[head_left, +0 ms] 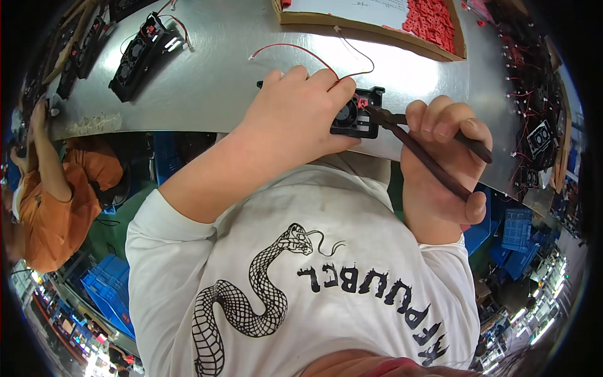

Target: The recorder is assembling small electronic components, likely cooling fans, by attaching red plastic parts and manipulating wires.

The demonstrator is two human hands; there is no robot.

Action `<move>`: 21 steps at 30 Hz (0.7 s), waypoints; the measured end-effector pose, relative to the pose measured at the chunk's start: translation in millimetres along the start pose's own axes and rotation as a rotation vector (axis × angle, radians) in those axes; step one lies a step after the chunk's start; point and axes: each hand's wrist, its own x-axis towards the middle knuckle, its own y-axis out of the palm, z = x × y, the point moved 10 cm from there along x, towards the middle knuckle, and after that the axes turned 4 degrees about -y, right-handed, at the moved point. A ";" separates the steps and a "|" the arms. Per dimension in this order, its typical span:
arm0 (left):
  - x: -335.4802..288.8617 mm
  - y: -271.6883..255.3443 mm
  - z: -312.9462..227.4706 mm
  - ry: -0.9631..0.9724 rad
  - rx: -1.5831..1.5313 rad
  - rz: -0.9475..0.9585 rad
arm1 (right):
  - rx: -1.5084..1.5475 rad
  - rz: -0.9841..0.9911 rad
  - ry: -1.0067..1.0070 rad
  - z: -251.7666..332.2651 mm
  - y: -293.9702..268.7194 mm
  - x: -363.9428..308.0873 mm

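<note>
My left hand (298, 110) is closed over a black fan housing (367, 132) at the table's near edge, hiding its left part. A round black fan (346, 115) shows beside my fingers, and red and black wires rise past the knuckles. In my right hand (449, 138) is a pair of dark pliers (427, 157), its handles spread between fingers and thumb. The jaws of the pliers reach a small red piece (362, 103) at the right end of the housing. Whether they grip it, I cannot tell.
A cardboard box (370, 28) at the back holds many small red parts (429, 24) and a paper sheet. Another fan assembly (138, 56) lies at left on the metal table (220, 69). More fan units (539, 139) line the right. At far left sits a person in orange (59, 201).
</note>
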 end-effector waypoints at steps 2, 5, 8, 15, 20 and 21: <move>-0.1 1.4 -1.0 -0.004 0.000 0.006 | 0.015 0.027 -0.021 2.1 1.7 -0.2; -0.6 3.7 -0.9 -0.008 -0.013 0.007 | -0.016 -0.021 0.036 -6.5 -1.5 -2.1; -1.8 1.2 -6.1 0.040 0.000 -0.061 | 0.031 -0.056 -0.031 -8.7 -9.3 -0.4; -8.6 -4.8 -20.5 0.094 0.183 -0.151 | 0.262 -0.355 0.150 -28.3 -14.1 31.4; -2.0 -34.7 24.9 -0.064 0.080 -0.069 | 0.283 -0.170 -0.291 7.7 -23.9 20.8; -3.9 -54.6 43.2 -0.098 0.154 -0.122 | 0.146 -0.155 -0.304 7.6 -29.1 15.2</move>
